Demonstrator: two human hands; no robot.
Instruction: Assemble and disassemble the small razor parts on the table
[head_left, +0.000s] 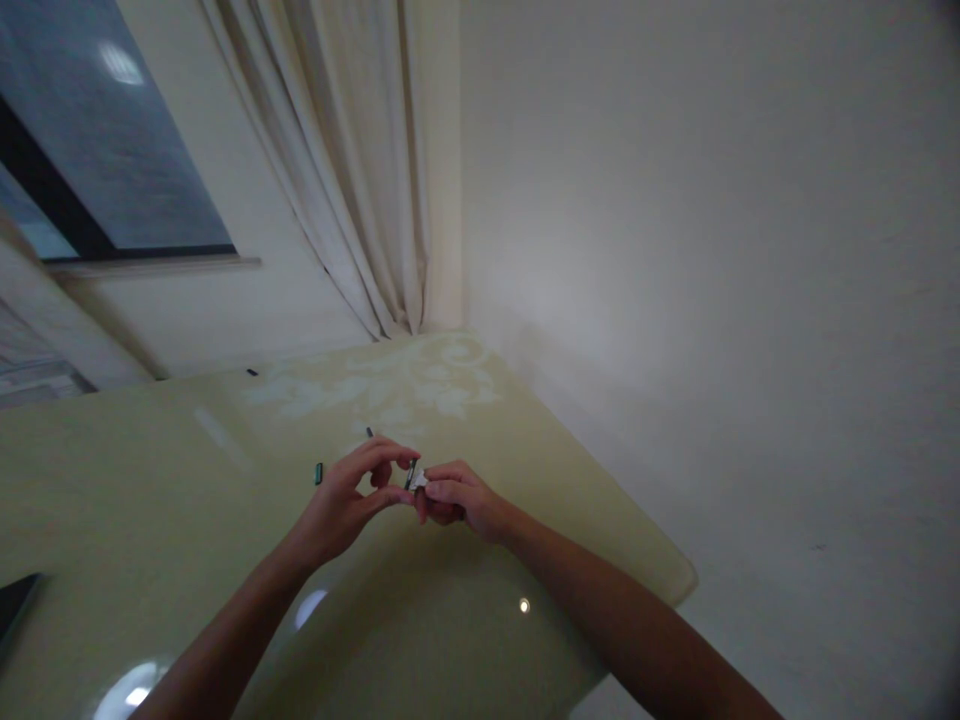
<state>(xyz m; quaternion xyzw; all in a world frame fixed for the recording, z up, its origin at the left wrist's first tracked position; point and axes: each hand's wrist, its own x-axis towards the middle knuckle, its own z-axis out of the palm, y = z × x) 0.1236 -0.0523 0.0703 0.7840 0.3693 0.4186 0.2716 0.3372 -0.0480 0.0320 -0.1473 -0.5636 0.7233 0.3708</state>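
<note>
Both hands meet just above the table, near the middle of the view. My left hand (349, 497) is closed in a pinch, thumb and index finger at the two ends of a small thin dark piece (410, 474). Against its right side sits a small silvery-white piece (418, 480), gripped between the thumb and fingers of my right hand (463, 496). The two pieces seem to touch, but they are too small to name. To the left of my left hand lies a small dark green block (319, 473). Beyond its knuckles, a little dark stick-like piece (369, 432) shows.
The glossy yellow-green table (172, 520) has a pale floral pattern and a rounded right corner. Another small dark piece (252, 372) lies near its far edge. A dark flat object (16, 606) sits at the left. Wall (712, 300) and curtain (352, 170) border the table.
</note>
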